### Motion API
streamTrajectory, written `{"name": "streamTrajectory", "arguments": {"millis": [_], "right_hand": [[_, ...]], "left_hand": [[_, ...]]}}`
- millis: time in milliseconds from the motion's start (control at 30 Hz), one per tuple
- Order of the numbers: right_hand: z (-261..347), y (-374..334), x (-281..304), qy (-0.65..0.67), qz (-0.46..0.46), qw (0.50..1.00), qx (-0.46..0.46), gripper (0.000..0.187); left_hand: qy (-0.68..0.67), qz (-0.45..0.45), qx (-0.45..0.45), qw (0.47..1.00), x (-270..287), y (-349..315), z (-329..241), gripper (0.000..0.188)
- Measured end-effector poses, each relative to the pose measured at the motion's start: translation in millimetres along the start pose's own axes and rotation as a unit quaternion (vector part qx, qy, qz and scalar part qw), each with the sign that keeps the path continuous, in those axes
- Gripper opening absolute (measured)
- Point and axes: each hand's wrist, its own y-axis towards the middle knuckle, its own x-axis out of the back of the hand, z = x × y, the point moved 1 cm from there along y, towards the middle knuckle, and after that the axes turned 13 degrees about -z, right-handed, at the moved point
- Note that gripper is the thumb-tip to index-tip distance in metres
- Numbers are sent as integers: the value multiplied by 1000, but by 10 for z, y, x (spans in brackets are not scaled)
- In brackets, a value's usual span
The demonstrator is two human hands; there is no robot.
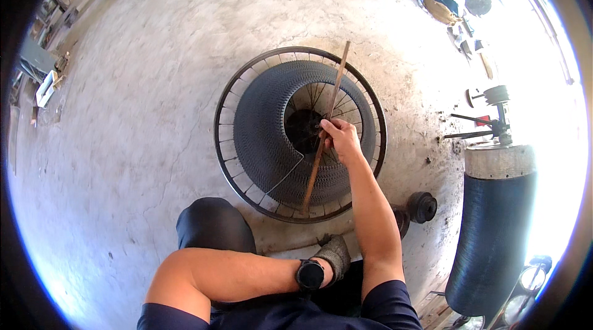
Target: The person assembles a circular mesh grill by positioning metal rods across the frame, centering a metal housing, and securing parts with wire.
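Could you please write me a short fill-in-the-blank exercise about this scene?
1. The thin brown stick is held in the person's ____ hand.
2. The person's ____ arm wears the dark watch.
3. The dark coil appears ____ the outer rim, not outside it.

Missing words: right; left; inside.

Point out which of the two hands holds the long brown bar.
The right hand: bare, it grips the long brown bar. The left hand wears a grey glove and lies apart from the bar.
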Motion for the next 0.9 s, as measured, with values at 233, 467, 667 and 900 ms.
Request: {"name": "streamTrajectory", "arguments": {"millis": [233,467,667,900], "right_hand": [[66,31,-10,-117,15,993,-11,29],[-13,149,-77,-188,25,982,15,36],[269,-124,395,-314,-117,918,211,47],[-99,-895,1241,-536,302,788,-30,27]], "left_hand": [[37,20,-10,999,594,-284,18,25],[50,22,-20,998,890,-495,1,28],[50,19,-23,998,708,-495,-104,28],[49,8,-16,999,654,-858,-184,30]]}}
